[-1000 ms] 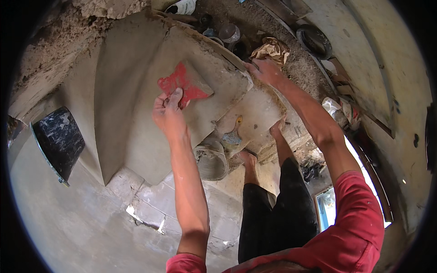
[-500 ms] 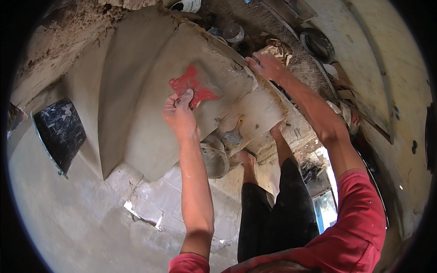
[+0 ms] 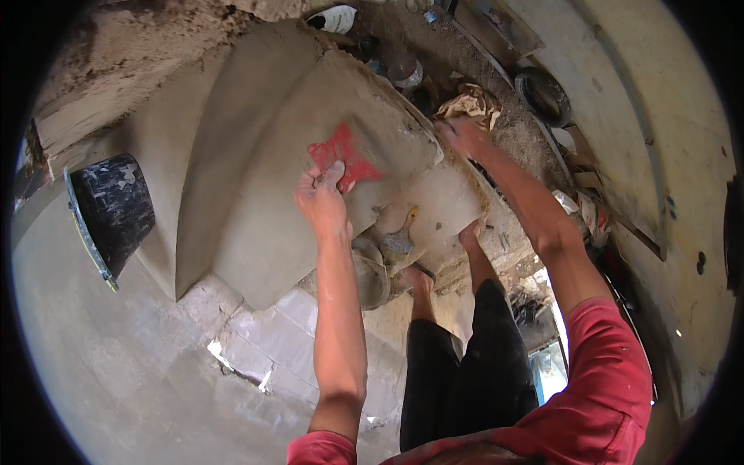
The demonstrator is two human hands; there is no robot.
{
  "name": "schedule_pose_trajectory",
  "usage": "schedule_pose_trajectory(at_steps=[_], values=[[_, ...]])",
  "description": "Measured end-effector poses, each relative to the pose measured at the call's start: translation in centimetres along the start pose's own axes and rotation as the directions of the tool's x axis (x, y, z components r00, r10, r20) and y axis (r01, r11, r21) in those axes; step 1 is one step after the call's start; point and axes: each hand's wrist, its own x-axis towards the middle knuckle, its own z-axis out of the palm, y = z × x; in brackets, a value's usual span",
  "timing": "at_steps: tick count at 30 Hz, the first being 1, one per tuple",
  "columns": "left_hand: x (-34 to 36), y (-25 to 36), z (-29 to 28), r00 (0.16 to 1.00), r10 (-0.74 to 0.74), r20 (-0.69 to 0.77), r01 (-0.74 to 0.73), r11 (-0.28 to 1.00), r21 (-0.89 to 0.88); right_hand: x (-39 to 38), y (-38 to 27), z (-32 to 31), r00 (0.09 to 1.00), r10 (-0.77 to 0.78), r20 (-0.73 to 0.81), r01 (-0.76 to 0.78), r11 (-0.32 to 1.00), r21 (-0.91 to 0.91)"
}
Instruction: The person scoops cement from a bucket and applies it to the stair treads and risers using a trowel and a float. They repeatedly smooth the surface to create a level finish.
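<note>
My left hand (image 3: 322, 198) is closed on a flat red piece (image 3: 345, 155) with an uneven, notched outline, thumb on top. The piece lies against a smooth grey plastered surface (image 3: 256, 178). Up and to the right, my right hand (image 3: 465, 138) is at the far edge of that surface, beside crumpled brown paper (image 3: 473, 105). Its fingers look stretched out and hold nothing that I can see; their tips are partly blurred. A trowel (image 3: 399, 240) smeared with grey lies between the plastered surface and my feet.
At the left a black bucket (image 3: 116, 213) spattered with grey is seen tipped on its side. A grey-coated container (image 3: 372, 275) stands beside my left forearm. Along the right run a dark round tub (image 3: 542, 94) and a pale panel (image 3: 620, 116). My bare feet (image 3: 469, 232) are on the ledge.
The whole view has shifted slightly, so most things sit a little lower and further right. My left hand keeps its grip on the red piece. My right hand has come slightly nearer.
</note>
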Motion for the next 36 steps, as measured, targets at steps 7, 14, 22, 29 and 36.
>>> schedule_pose_trajectory(at_steps=[7, 14, 22, 29, 36], values=[[-0.3, 0.1, -1.2, 0.999, -0.025, -0.029, 0.023, 0.998, -0.06, -3.9, 0.0, -2.8, 0.984, 0.157, -0.089, -0.128, 0.956, 0.265], [-1.0, -0.6, -2.7, 0.999, -0.022, -0.036, 0.019, 0.997, -0.073, -2.3, -7.9, -10.4, 0.977, -0.116, -0.177, 0.076, 0.973, -0.217], [-2.0, -1.8, -4.0, 0.999, -0.045, -0.027, 0.042, 0.992, -0.122, -1.4, -12.8, -15.2, 0.884, -0.452, -0.119, 0.282, 0.719, -0.635], [-2.8, -2.7, -6.1, 0.994, -0.089, -0.069, 0.072, 0.972, -0.224, -11.7, -14.6, -10.9, 0.932, -0.36, 0.045, 0.312, 0.729, -0.609], [-3.1, -3.5, -8.7, 0.992, -0.059, -0.108, 0.037, 0.981, -0.19, -5.5, -17.1, -13.5, 0.812, -0.55, -0.193, 0.256, 0.633, -0.73]])
